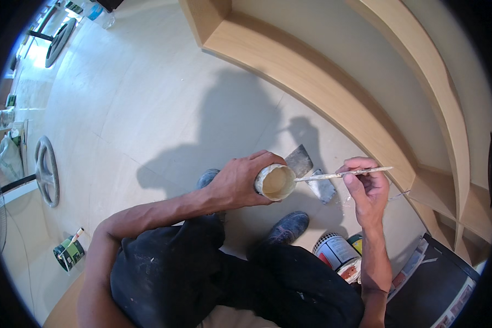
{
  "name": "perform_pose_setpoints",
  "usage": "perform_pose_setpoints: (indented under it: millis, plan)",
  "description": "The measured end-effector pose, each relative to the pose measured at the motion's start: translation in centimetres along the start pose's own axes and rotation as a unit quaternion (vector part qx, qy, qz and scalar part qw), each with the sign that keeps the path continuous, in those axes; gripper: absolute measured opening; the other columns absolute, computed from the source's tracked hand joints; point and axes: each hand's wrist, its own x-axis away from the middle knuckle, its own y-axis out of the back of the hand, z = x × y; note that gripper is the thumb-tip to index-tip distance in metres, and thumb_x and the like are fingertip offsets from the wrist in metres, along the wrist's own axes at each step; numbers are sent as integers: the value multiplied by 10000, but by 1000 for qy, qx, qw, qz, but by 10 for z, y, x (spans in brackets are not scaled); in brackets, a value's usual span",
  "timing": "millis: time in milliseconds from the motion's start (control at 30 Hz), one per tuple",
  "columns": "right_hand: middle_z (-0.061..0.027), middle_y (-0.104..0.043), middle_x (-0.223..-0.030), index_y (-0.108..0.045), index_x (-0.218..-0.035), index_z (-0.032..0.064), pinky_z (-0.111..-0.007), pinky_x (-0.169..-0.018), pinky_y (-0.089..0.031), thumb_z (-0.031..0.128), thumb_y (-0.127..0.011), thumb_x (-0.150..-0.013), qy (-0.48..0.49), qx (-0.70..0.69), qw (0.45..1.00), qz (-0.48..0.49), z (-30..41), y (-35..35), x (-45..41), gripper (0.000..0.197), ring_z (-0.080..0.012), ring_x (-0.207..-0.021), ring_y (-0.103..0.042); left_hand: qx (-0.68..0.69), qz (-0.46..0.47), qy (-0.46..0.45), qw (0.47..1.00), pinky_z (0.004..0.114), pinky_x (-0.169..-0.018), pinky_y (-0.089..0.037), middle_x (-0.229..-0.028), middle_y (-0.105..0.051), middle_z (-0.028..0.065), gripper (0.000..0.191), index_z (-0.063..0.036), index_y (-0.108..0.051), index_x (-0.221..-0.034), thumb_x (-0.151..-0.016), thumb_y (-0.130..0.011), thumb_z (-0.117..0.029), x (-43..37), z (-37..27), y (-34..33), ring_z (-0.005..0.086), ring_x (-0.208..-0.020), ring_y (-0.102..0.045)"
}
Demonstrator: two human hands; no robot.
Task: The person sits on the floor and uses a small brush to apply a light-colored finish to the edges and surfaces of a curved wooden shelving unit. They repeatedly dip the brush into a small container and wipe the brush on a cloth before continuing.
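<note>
My left hand [244,178] is wrapped around a small round cup [275,183] with a crusted rim and pale, cream-coloured contents. Between the thumb and fingers of my right hand [365,186] is a thin, paint-crusted stick or brush [332,175], whose left end lies at the cup's right rim. Whether that end touches the rim, I cannot tell. Below them on the floor lie a dark grey flat piece [299,161] and a lighter, stained flat piece [322,186], beside white specks.
A curved wooden shelf unit [311,74] runs along the upper right. Paint cans [336,251] stand by my right knee, a green can [69,253] at lower left. Round metal stand bases [47,171], a plastic bottle [100,15] and a dark box-like object [430,283] sit farther out.
</note>
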Motion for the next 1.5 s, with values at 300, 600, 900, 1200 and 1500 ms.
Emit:
perform_pose_setpoints:
  millis: [300, 600, 900, 1200, 1500]
  plan:
    - [-62, -678, -892, -665, -1032, -25, -250, -721, -505, 122, -702, -965, -25, 8, 1000, -16, -11, 3, 5, 166, -125, -791, -654, 0, 5, -6, 1000, 437, -979, -551, -1260, -656, 99, 608, -129, -603, -1227, -714, -905, -251, 2, -6, 0, 324, -1151, -659]
    - [-64, -701, -893, -680, -984, 28, -292, -747, -509, 88, -739, -885, 78, 105, 991, 40, -1, -8, 9, 130, -162, -809, -650, -15, 7, 2, 1000, 428, -952, -562, -1249, -659, 96, 607, -132, -603, -1229, -715, -901, -257, 0, -7, -1, 325, -1125, -669]
    - [-79, -712, -907, -693, -948, 55, -277, -745, -489, 16, -757, -805, 186, 226, 951, 100, 14, -20, 2, 161, -174, -811, -633, -44, 2, 23, 999, 422, -903, -568, -1161, -664, 95, 592, -131, -578, -1181, -709, -907, -270, 0, -12, 4, 325, -1083, -675]
    - [-88, -695, -946, -625, -1030, 20, -263, -810, -483, 125, -678, -975, -14, -7, 1000, -23, -2, 5, 6, 130, -120, -882, -624, -28, -45, -4, 999, 436, -924, -560, -1168, -663, 122, 692, -108, -527, -1226, -704, -931, -314, -4, -7, 1, 332, -1087, -674]
    - [-155, -701, -1015, -543, -1113, 51, -299, -909, -484, 100, -666, -951, -31, -75, 997, 8, -6, -1, 1, 210, -176, -987, -652, -8, -49, -18, 999, 440, -930, -546, -1173, -648, 137, 702, -88, -531, -1246, -718, -911, -351, -6, -7, 0, 350, -1089, -663]
